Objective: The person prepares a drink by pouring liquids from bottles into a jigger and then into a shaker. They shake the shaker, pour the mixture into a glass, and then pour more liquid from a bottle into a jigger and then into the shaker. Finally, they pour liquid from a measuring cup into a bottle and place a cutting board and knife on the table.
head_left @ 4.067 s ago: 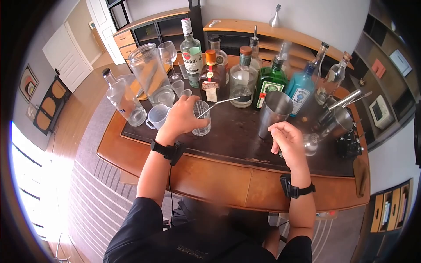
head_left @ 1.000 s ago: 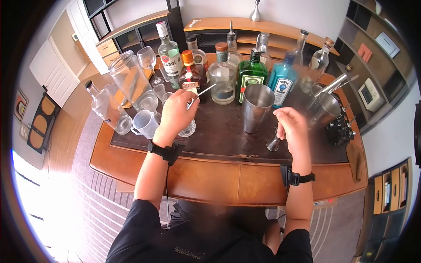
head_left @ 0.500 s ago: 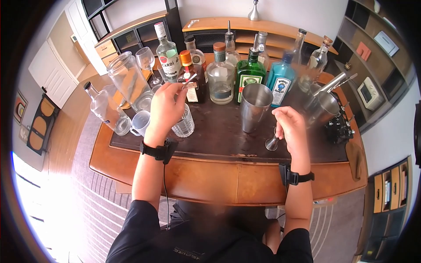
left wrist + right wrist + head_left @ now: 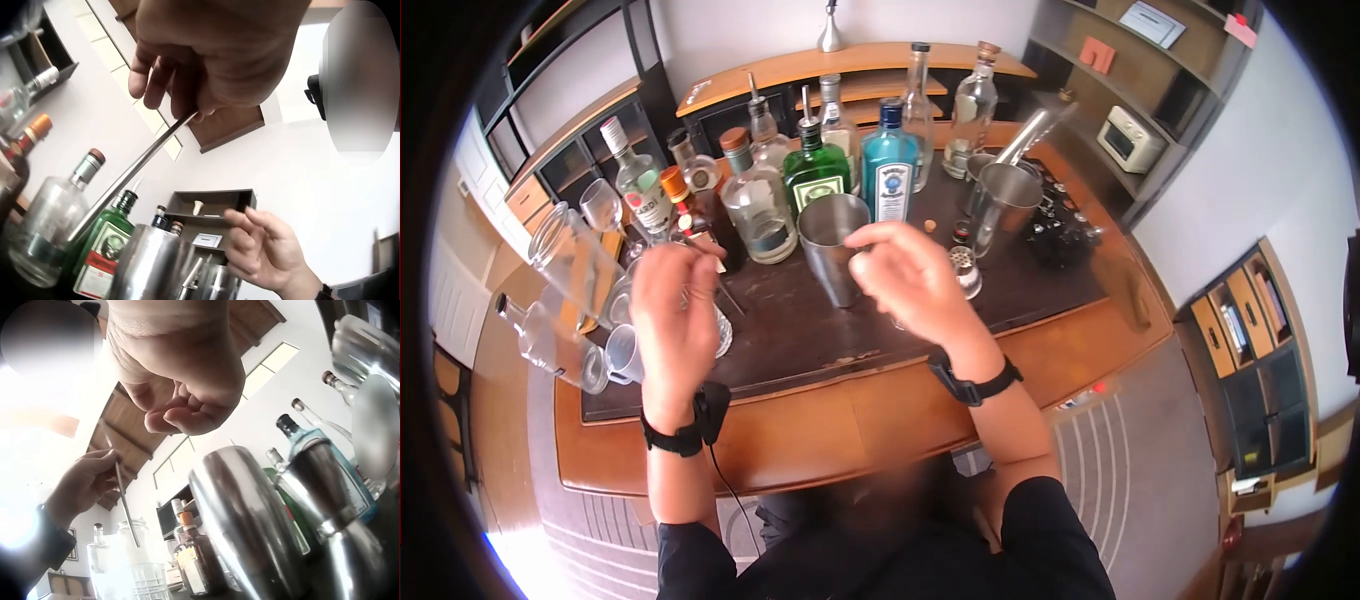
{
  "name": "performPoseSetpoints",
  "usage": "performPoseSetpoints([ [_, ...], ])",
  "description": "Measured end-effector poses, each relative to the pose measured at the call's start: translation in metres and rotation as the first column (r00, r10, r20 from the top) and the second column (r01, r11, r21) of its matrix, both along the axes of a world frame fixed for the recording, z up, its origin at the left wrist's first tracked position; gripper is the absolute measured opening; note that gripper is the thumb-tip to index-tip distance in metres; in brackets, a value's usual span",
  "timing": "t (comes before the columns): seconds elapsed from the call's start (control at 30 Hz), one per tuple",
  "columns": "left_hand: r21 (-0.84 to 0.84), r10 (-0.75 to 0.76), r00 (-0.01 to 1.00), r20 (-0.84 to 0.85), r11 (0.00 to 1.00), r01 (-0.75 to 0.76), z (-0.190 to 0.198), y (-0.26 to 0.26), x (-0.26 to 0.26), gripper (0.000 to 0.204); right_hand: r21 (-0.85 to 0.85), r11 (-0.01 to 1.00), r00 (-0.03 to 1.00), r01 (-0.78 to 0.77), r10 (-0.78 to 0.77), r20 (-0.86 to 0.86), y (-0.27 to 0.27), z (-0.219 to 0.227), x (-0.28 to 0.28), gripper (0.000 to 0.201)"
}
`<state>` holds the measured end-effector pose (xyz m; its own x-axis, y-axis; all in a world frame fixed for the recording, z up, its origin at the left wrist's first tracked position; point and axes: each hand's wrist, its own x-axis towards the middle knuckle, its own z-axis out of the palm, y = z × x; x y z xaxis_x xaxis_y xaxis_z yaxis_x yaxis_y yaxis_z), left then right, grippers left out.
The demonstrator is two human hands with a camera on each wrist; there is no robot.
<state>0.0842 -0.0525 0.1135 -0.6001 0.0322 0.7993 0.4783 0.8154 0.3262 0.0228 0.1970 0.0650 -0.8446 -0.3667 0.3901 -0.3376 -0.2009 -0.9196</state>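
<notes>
My left hand (image 4: pixel 675 320) pinches a thin metal rod (image 4: pixel 730 295), which slants downward from the fingertips in the left wrist view. Partly hidden behind this hand, a textured glass (image 4: pixel 724 335) stands on the table. My right hand (image 4: pixel 915 285) is raised in front of the steel shaker tin (image 4: pixel 835 255), its fingers loosely curled around nothing visible. Beneath it in the right wrist view stands a steel jigger (image 4: pixel 319 487), close to the tin (image 4: pixel 244 519); the hand mostly hides the jigger in the head view.
Behind the tin stand a green bottle (image 4: pixel 816 175), a blue bottle (image 4: pixel 890 165) and several others. At the left are a glass jar (image 4: pixel 575 255), a plastic jug (image 4: pixel 622 352) and a tilted-looking clear bottle (image 4: pixel 560 340). A second tin (image 4: pixel 1005 200) and a strainer-topped item (image 4: pixel 965 270) lie rightward.
The head view has turned rightward. The rod's free end now points down instead of up to the right. My right hand has moved left, nearer the tin, and now covers much of the jigger.
</notes>
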Motion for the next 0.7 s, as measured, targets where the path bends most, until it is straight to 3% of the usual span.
performPoseSetpoints([
  [0.07,-0.080,-0.114,0.993,0.019,0.990,0.115,-0.005,0.015,-0.002,0.002,0.104,0.994,0.987,-0.039,0.055,-0.153,-0.007,0.000,0.004,0.032],
  [0.13,-0.102,-0.182,0.981,0.060,0.977,0.188,-0.013,0.025,-0.004,0.004,0.165,0.985,0.976,-0.056,0.089,-0.201,-0.014,0.009,0.012,0.036],
  [0.43,-0.200,-0.277,0.956,0.095,0.936,0.291,-0.031,0.044,-0.004,0.014,0.203,0.942,0.822,0.266,-0.112,-0.558,-0.022,0.004,0.023,0.018],
  [0.57,-0.136,-0.336,0.937,0.093,0.928,0.347,-0.034,0.051,-0.005,0.029,0.141,0.926,0.703,0.351,-0.162,-0.692,-0.010,0.013,0.028,0.015],
  [0.7,-0.042,-0.274,0.954,0.119,0.959,0.280,-0.034,0.054,0.002,0.056,0.003,0.840,0.617,0.543,-0.396,-0.680,0.050,0.051,0.041,0.009],
])
